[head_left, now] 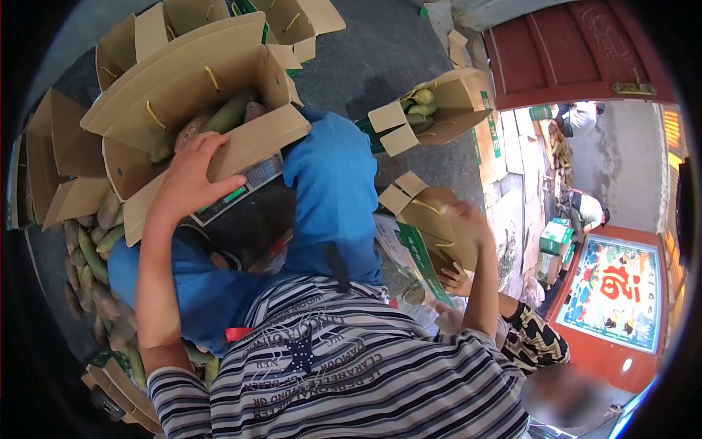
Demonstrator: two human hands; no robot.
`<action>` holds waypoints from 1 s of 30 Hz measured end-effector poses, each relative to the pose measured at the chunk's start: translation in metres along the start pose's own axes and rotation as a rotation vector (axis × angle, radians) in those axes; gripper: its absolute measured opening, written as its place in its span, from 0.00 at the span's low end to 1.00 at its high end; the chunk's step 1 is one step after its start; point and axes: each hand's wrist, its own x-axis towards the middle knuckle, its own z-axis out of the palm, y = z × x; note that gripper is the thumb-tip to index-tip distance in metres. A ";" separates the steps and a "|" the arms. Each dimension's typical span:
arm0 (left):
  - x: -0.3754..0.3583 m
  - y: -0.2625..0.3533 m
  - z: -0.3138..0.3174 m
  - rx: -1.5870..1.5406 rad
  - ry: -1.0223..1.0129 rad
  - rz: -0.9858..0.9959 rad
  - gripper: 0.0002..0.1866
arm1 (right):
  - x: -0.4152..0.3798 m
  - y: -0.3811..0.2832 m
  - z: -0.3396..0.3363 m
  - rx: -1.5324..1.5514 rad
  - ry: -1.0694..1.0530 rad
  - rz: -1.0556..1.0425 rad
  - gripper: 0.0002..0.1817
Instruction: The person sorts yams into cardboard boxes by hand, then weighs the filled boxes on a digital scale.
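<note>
A dark floor is running beneath the work, partly hidden by cartons and legs, while a red door is being cut off by the upper border. A person in a striped shirt is sitting low, blue trousers showing at the knees. A large open carton is standing ahead of the left knee, its base hidden by its near flap. A pile of roots and green gourds is lying to the left, partly covered by flaps and trouser leg. A smaller carton is standing on the right, largely masked by arms. A co-worker in a patterned sleeve is bending beside it, the head blurred. A device with a display is peeping from under the large carton, mostly concealed. The left hand is resting on that carton's near flap, fingers and thumb spread apart. The right hand is hovering over the smaller carton, too motion-smeared to tell whether it is gripping; the co-worker's hand is touching the wall below. Inside the large carton, green and brownish produce is lying half hidden.
</note>
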 end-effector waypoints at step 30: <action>0.001 -0.009 0.004 -0.043 0.039 0.063 0.38 | -0.048 -0.042 -0.296 0.433 1.141 -0.329 0.27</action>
